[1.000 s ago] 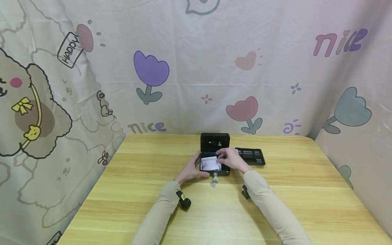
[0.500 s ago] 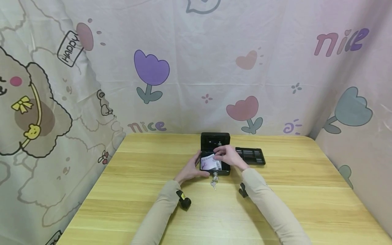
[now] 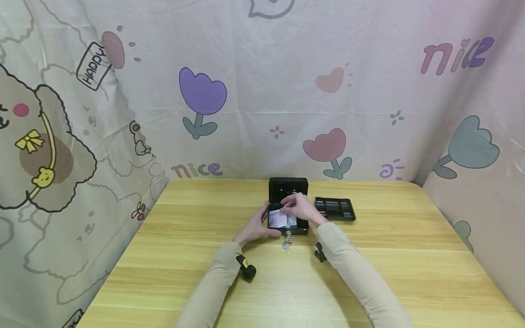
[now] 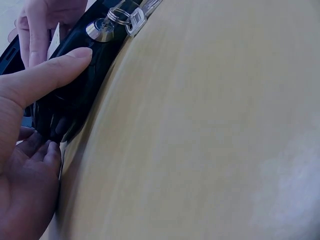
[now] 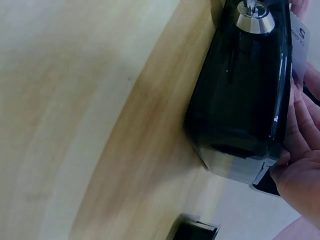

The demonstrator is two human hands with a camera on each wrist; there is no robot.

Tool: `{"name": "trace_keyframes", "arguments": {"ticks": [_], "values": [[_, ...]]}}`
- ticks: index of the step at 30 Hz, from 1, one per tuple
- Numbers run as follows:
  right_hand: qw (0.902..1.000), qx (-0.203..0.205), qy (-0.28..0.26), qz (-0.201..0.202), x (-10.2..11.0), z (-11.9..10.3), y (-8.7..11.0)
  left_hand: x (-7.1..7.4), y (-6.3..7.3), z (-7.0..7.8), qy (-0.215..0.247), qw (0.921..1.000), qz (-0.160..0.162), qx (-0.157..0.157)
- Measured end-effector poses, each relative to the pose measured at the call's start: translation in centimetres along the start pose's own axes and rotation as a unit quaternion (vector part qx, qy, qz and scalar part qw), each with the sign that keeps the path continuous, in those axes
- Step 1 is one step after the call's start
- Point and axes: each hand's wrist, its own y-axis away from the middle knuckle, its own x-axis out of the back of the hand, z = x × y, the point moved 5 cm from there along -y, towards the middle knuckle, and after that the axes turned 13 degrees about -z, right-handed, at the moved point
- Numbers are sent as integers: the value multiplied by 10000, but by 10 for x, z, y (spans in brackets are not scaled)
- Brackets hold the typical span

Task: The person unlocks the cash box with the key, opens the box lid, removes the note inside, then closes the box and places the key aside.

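A small black cash box [image 3: 302, 231] stands with its lid [image 3: 288, 183] raised near the table's back edge. My left hand [image 3: 255, 228] grips its left side, thumb across the front wall and fingers along the side. Inside lies a pale purple banknote [image 3: 276, 220], with greyish paper showing beside it. Above the box my right hand [image 3: 302, 208] pinches the banknote's upper right part; in the right wrist view the banknote [image 5: 299, 50] rises past the rim beside the fingers. Keys [image 3: 285, 247] on a ring hang from the silver lock [image 5: 255, 19] in the front.
A black compartment tray [image 3: 336, 210] lies on the wooden table [image 3: 197, 205], just right of the box. A printed cloth [image 3: 262, 91] hangs behind the table and along both sides. Both wrists wear a black camera [image 3: 248, 271].
My right hand has shifted left and slightly back over the box. The banknote's right part has lifted and swung under the fingers, baring paper beside it. My left hand keeps its place.
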Motion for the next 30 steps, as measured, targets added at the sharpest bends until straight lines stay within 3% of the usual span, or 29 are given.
{"name": "trace_keyframes", "arguments": {"ticks": [13,23,30], "values": [[9989,-107,151,-428,-4,0,-6,0,0,0,-27,10000,3,46],[9996,-263,-106,-27,-1,5,-3,0,0,0,87,10000,7,-35],[9990,-116,-399,134,4,6,3,-1,0,1,120,9999,21,-8]]}}
